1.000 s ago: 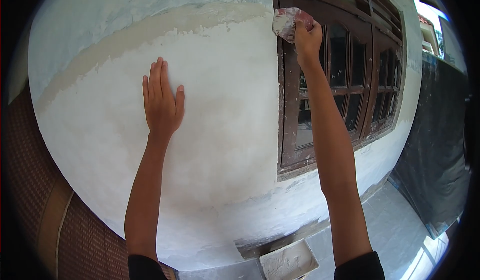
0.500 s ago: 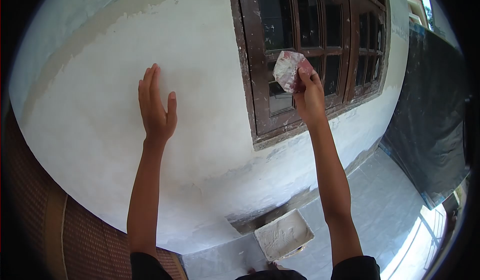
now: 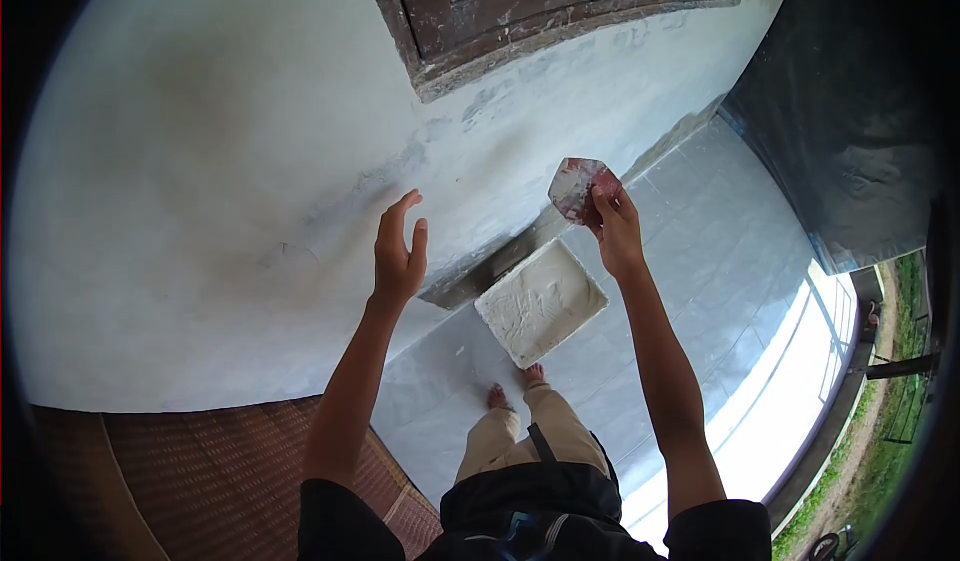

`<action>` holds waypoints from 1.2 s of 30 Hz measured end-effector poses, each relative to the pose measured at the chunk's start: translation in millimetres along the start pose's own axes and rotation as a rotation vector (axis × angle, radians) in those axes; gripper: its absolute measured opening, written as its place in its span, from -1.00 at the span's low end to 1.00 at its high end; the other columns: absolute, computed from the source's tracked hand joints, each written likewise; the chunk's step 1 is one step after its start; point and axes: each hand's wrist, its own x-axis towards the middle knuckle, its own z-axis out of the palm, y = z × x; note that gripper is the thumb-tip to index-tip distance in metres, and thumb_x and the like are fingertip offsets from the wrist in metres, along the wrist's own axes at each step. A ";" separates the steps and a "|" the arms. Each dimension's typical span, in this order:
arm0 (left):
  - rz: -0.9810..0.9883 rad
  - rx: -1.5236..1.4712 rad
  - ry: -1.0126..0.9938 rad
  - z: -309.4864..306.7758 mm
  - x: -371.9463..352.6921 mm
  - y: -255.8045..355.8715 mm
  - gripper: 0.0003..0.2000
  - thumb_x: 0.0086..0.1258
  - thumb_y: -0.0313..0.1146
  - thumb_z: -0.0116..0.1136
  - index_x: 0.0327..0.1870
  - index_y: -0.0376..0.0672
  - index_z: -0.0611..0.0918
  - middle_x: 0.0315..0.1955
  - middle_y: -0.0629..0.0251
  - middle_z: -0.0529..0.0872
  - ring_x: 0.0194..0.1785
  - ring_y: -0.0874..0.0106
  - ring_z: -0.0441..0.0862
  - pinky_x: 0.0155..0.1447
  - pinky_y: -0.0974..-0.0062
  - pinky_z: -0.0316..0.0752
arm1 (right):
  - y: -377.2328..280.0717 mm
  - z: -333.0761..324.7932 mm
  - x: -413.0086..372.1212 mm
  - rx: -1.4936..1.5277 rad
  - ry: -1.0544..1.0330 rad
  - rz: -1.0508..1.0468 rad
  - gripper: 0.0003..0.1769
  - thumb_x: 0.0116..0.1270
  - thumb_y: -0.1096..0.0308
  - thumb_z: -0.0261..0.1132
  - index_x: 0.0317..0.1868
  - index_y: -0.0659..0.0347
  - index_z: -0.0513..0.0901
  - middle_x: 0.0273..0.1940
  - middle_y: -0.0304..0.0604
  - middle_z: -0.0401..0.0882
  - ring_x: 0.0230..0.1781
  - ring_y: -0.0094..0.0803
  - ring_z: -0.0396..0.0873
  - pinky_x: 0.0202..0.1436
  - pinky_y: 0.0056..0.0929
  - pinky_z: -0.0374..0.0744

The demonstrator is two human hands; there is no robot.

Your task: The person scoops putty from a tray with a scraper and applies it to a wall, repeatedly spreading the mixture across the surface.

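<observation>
My right hand (image 3: 620,238) grips a flat, reddish, many-sided putty scraper (image 3: 577,187) between thumb and fingers. White putty is smeared over the scraper's face. It is held up in front of the foot of the wall, above a shallow tray (image 3: 570,335). Thick white putty (image 3: 545,299) fills the tray, which lies on the floor by my feet. My left hand (image 3: 399,261) is raised near the white wall (image 3: 230,211), its thumb and fingers apart and slightly bent, holding nothing.
A dark wooden window frame (image 3: 520,36), spotted with white, is set in the wall above. Grey tiles (image 3: 690,241) cover the floor. A dark sheet (image 3: 850,151) hangs at the right, and brown woven panels (image 3: 230,471) stand at lower left.
My view has tilted down, bringing the tray, my legs and feet into sight. The scraper has dropped from in front of the window, and my left hand's fingers have bent more.
</observation>
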 end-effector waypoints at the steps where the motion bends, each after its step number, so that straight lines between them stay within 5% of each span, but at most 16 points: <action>1: -0.055 -0.029 -0.027 11.4 -13.7 -8.2 -0.64 0.55 -0.41 0.01 0.32 -0.26 0.48 0.15 0.03 0.64 0.29 0.16 0.56 0.40 0.23 0.38 | 18.9 -13.3 -2.7 -0.037 0.029 0.018 -0.61 0.55 0.36 0.22 0.31 0.27 0.47 0.14 -0.18 0.59 0.09 -0.40 0.63 0.17 -0.34 0.65; 12: -0.401 -0.202 -0.182 140.0 -180.9 -103.0 -0.67 0.54 -0.42 0.02 0.27 -0.30 0.50 0.14 -0.02 0.64 0.27 0.15 0.58 0.37 0.25 0.40 | 225.5 -145.9 -19.9 -0.551 0.223 0.194 -0.71 0.48 0.37 0.30 0.12 0.33 0.59 -0.09 -0.16 0.68 -0.09 -0.46 0.64 0.03 -0.42 0.57; 18: -0.504 -0.160 -0.170 193.8 -258.0 -124.0 -0.69 0.53 -0.45 0.05 0.24 -0.30 0.52 0.12 0.00 0.64 0.23 0.15 0.59 0.35 0.27 0.41 | 302.0 -209.6 -5.5 -0.859 0.201 0.099 -0.65 0.41 0.32 0.35 0.09 0.34 0.57 -0.10 0.04 0.69 -0.11 -0.16 0.68 0.02 -0.24 0.57; 21: -0.538 -0.174 -0.139 219.6 -288.3 -133.4 -0.69 0.53 -0.44 0.06 0.23 -0.28 0.52 0.10 0.01 0.64 0.22 0.15 0.59 0.34 0.27 0.42 | 310.1 -214.4 -0.6 -1.174 0.129 -0.032 -0.68 0.34 0.33 0.37 -0.01 0.32 0.55 -0.13 0.20 0.67 -0.07 0.15 0.66 -0.01 -0.07 0.57; 36: -0.616 -0.095 -0.130 287.9 -363.7 -190.0 -0.63 0.54 -0.38 0.08 0.31 -0.24 0.44 0.22 0.02 0.50 0.32 0.09 0.46 0.40 0.19 0.33 | 376.2 -224.2 56.5 -1.420 -0.369 -0.371 -0.88 0.38 0.55 0.20 -0.10 0.22 0.58 -0.19 -0.01 0.74 -0.13 0.06 0.69 -0.09 -0.06 0.61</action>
